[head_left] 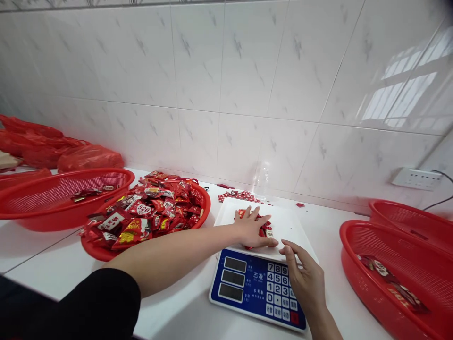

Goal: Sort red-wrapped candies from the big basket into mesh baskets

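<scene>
A blue and white digital scale (257, 288) stands on the white table, with a white weighing tray (292, 231) on top. On this tray lies a small pile of red-wrapped packets (266, 228). My left hand (250, 229) rests over the pile with its fingers spread, hiding part of it. Near the tray's front edge, my right hand (306, 271) hovers above the keypad side with thumb and fingertips near each other; no object shows between them. Left of the scale, a red basket (205, 208) is heaped with red snack packets (143, 210).
A red basket (71, 182) with a few packets is at the left, red plastic bags (90, 158) behind it. Two red baskets stand at the right, the nearer one (361, 278) holding packets. Small red packets (240, 195) lie behind the scale. A power strip (416, 178) is on the wall.
</scene>
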`<action>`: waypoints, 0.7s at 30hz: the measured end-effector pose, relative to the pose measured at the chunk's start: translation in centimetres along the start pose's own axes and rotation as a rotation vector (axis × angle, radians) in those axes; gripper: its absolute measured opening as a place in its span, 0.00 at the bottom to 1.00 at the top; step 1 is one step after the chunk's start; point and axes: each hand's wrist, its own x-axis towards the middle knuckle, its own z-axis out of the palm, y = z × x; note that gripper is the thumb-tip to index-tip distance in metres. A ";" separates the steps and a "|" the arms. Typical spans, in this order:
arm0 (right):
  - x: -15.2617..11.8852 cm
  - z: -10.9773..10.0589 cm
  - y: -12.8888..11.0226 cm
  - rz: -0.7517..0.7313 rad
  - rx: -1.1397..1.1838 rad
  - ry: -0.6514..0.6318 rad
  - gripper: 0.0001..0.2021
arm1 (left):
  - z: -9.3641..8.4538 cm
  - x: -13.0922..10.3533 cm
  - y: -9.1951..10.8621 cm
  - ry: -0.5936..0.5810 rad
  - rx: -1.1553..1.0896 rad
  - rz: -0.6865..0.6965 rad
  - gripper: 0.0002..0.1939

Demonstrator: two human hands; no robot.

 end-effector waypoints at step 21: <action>-0.3 0.1 -0.3 0.047 0.090 0.008 0.18 | -0.5 3.2 -0.3 0.309 -0.046 0.030 0.14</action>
